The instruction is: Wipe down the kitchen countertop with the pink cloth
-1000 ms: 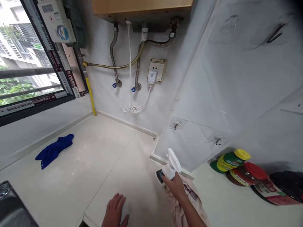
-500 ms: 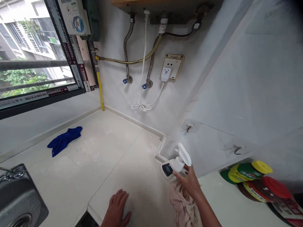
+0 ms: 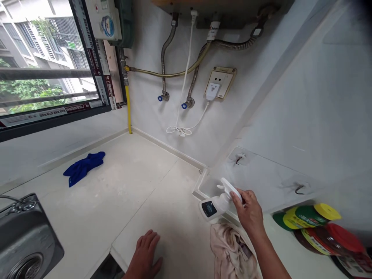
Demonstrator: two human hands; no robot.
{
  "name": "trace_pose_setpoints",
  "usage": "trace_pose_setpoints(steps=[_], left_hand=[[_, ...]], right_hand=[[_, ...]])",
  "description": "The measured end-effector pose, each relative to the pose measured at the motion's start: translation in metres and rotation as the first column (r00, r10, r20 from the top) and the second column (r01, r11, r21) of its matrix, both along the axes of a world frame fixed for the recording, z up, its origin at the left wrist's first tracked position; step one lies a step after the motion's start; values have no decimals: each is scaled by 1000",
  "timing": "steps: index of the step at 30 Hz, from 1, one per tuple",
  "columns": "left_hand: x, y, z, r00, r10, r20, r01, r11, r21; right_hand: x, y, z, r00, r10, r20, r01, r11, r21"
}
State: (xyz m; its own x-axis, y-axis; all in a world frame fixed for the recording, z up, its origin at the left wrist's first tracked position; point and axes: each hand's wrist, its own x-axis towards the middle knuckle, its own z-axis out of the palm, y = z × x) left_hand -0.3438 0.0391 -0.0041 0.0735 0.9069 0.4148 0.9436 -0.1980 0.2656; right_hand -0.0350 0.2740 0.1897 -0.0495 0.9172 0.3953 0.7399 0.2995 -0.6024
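Note:
A white spray bottle (image 3: 215,206) with a dark label stands on the pale countertop (image 3: 171,209), by the low ledge in the corner. The fingers of my right hand (image 3: 249,211) are closed around the back of its white spray head. Just below the bottle lies a crumpled pinkish-beige cloth (image 3: 231,248), beneath my right wrist. My left hand (image 3: 144,254) rests on the counter near its front edge, fingers stretched out and thumb apart, holding nothing.
At far left is a steel sink (image 3: 31,240). A blue cloth (image 3: 84,167) lies near the window wall. Along the right stand a green-and-yellow container (image 3: 308,216) and a red-lidded jar (image 3: 331,238). Hoses, a plugged-in cord (image 3: 213,91) and wall hooks (image 3: 240,157) are on the walls.
My right hand has shifted from the side of the spray bottle up to the back of its spray head. The bottle and my left hand look nearly unmoved. The view has turned slightly.

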Motion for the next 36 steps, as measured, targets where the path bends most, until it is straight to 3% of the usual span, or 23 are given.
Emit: trace_pose_setpoints(steps=[3,5,7,10,12,14,16,18,21,25,28,31,33,36], left_hand=[[0,0,0,1000,5,-2,-5,1000,-10],[0,0,1,1000,1,-3,-1,1000,-14],[0,0,1,1000,-4,0,4,1000,-17],[0,0,0,1000,-7,0,7,1000,-27],[-1,1,-2,1000,-12,-10,12,999,-39],[-1,1,-2,1000,-17,-24,16,999,-43],[-2,2,-2,999,-23,-32,21,999,-35],[-4,2,0,1000,-23,-20,23,999,-28],[-1,3,7,999,-15,51,15,1000,-1],[17,5,20,972,19,236,-39,996,79],[34,14,31,943,-28,332,12,999,51],[44,33,40,902,109,417,-67,991,-115],[46,49,43,831,268,487,-110,938,-329],[47,70,47,747,360,559,-15,849,-528]], right_hand=[[13,-8,-3,999,-20,-29,20,1000,-13],[37,-20,-17,994,-84,-63,84,996,-12],[67,-36,-47,986,-156,-57,153,987,-58],[97,-74,-114,965,-236,113,258,932,-253],[90,-106,-159,933,-242,267,322,891,-320],[60,-139,-191,901,-193,388,305,919,-251],[16,-167,-206,893,-85,441,198,956,-217],[-27,-186,-206,903,95,418,-7,979,-206],[-74,-192,-195,888,306,344,-273,952,-141],[-102,-166,-184,876,343,338,-322,939,-119],[-110,-140,-179,858,384,341,-355,924,-144],[-110,-122,-175,871,421,252,-390,906,-164],[-109,-115,-175,903,404,143,-385,912,-143],[-104,-108,-178,958,286,20,-283,955,-87]])
